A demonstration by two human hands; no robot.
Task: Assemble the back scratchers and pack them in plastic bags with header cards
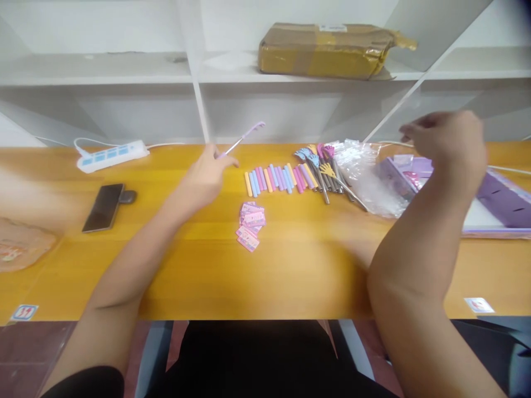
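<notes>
My left hand (207, 174) pinches a thin purple-and-metal back scratcher (243, 138), its curved purple end pointing up and to the right. My right hand (450, 138) is raised above the purple open box (506, 199), bent at the wrist, with its fingers drawn together; whatever they may hold is hidden. Between the hands lies a row of pastel sticks (277, 179) in orange, blue, pink and purple. Right of them is a pile of back scratchers (327, 166) with coloured hand-shaped heads and metal rods. Small pink printed cards (251, 224) overlap in front of the row.
Clear plastic bags (365, 177) lie beside the purple box. On the left are a phone (104, 207), a white power strip (114, 156) and an orange-brown package (25, 243). A taped cardboard box (327, 52) rests on the shelf behind the wooden table (298, 282).
</notes>
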